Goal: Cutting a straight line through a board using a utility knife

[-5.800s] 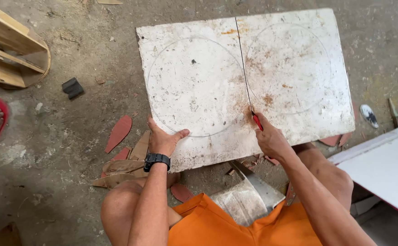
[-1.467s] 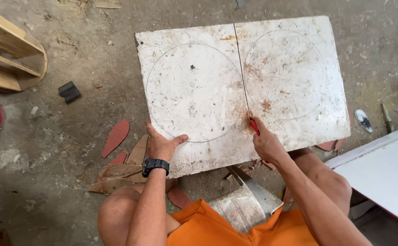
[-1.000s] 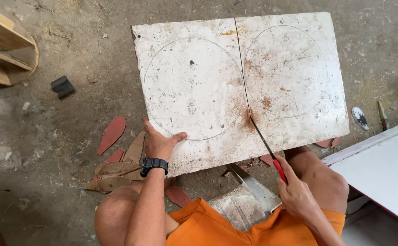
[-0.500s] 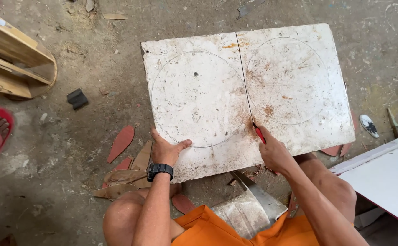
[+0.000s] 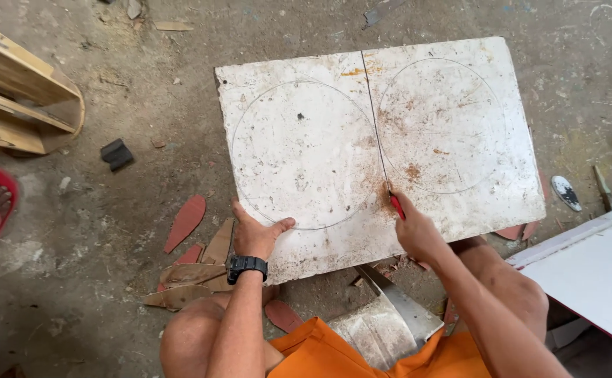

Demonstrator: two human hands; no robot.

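A dirty white board (image 5: 383,140) is lying flat on the concrete floor (image 5: 145,91) in front of the crouching person; two large circles are showing drawn on it, one on each half, and a thin dark line is running between them from the far edge toward the near one; by the look of it the line is reaching as far as the tool and only the short stretch to the near edge is lying unmarked, though whether it is a scored groove or a full cut I cannot tell; the circles themselves are looking only traced, not cut. The right hand (image 5: 418,234) is gripping a red-handled blade (image 5: 394,203), fingers wrapped tight around the handle, its tip sitting on the line near the board's front edge; the left hand (image 5: 253,234) is pressing on the near edge, thumb lying on top and fingers curling at the rim. Room is looking tight on the near side, where the knees and a bent metal sheet (image 5: 390,322) are crowding the edge; reddish offcuts (image 5: 185,220) are lying left of the hand, a white panel (image 5: 600,269) is closing in at the right, while the far side is lying more open; a wooden frame (image 5: 22,98) and a small dark block (image 5: 115,154) are sitting well apart at the left.
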